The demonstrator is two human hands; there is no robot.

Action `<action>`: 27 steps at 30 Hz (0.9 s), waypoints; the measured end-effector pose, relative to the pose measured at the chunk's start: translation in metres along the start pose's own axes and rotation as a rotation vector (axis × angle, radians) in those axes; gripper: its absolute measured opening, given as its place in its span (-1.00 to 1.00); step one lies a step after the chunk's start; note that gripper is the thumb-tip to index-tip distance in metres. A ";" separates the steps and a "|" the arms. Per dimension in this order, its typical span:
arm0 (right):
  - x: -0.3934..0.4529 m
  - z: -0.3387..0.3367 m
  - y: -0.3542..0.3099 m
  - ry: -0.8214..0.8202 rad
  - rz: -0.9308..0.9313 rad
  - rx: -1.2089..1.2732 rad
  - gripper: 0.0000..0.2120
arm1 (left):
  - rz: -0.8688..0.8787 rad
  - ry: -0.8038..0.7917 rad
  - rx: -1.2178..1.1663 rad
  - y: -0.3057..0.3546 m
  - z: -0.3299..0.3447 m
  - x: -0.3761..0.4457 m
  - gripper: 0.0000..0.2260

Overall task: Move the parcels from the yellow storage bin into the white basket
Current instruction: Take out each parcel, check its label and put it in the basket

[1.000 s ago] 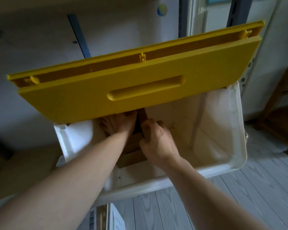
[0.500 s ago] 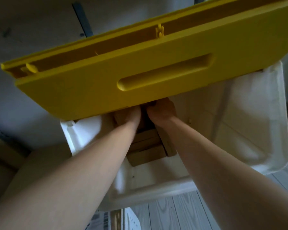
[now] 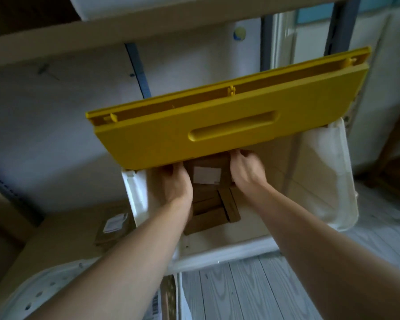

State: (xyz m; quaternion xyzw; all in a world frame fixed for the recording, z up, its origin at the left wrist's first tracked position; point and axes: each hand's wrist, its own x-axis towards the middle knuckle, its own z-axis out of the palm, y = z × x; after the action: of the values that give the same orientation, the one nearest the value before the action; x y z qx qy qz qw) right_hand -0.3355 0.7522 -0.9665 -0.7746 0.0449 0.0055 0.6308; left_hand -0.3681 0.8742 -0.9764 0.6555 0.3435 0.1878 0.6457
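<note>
As the yellow lid (image 3: 229, 125) stands raised, both hands, left (image 3: 177, 184) and right (image 3: 247, 170), grip a labelled parcel (image 3: 207, 173), fingers curled around its edges, inside the bin (image 3: 333, 181).

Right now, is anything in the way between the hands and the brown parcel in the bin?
No. The left hand and the right hand already hold the parcel by its two sides. The yellow lid hangs just above them, covering the fingertips and the parcel's far edge, so lifting straight up could bump it.
</note>
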 end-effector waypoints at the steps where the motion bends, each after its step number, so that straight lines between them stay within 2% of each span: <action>1: -0.012 -0.005 0.000 0.007 0.038 0.013 -0.68 | -0.009 -0.022 -0.053 -0.003 -0.009 -0.008 -0.44; 3: -0.030 -0.014 0.009 -0.013 0.117 0.075 -0.72 | -0.028 -0.128 -0.094 -0.010 -0.026 -0.030 -0.34; 4: -0.041 -0.016 0.010 -0.022 0.140 0.116 -0.66 | -0.044 -0.176 -0.090 -0.009 -0.037 -0.042 -0.32; 8: -0.064 -0.031 0.021 -0.124 0.183 0.285 -0.20 | 0.020 -0.318 -0.137 -0.020 -0.078 -0.069 -0.62; 9: -0.073 -0.035 0.020 -0.167 0.201 0.308 -0.15 | 0.037 -0.361 -0.146 -0.022 -0.089 -0.079 -0.64; 10: -0.086 -0.036 0.014 -0.183 0.206 0.329 -0.20 | 0.046 -0.419 -0.161 -0.022 -0.101 -0.089 -0.64; 12: -0.109 -0.037 0.006 -0.264 0.195 0.333 -0.44 | 0.047 -0.548 -0.167 -0.025 -0.125 -0.106 -0.58; 15: -0.136 -0.039 0.006 -0.367 0.199 0.334 -0.59 | 0.075 -0.737 -0.112 -0.035 -0.163 -0.114 -0.49; 18: -0.163 -0.036 0.001 -0.430 0.137 0.369 -0.57 | 0.120 -0.732 -0.101 -0.035 -0.193 -0.115 -0.47; 25: -0.189 -0.003 -0.009 -0.639 -0.049 0.436 -0.05 | 0.233 -0.618 -0.187 -0.010 -0.237 -0.111 -0.53; 27: -0.189 0.010 -0.016 -0.666 -0.072 0.455 0.03 | 0.239 -0.588 -0.196 -0.004 -0.245 -0.103 -0.56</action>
State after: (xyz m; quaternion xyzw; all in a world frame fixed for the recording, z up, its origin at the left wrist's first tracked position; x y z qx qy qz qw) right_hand -0.5217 0.7767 -0.9401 -0.5721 -0.1889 0.2241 0.7660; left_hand -0.6095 0.9789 -0.9370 0.6522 0.0437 0.0971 0.7506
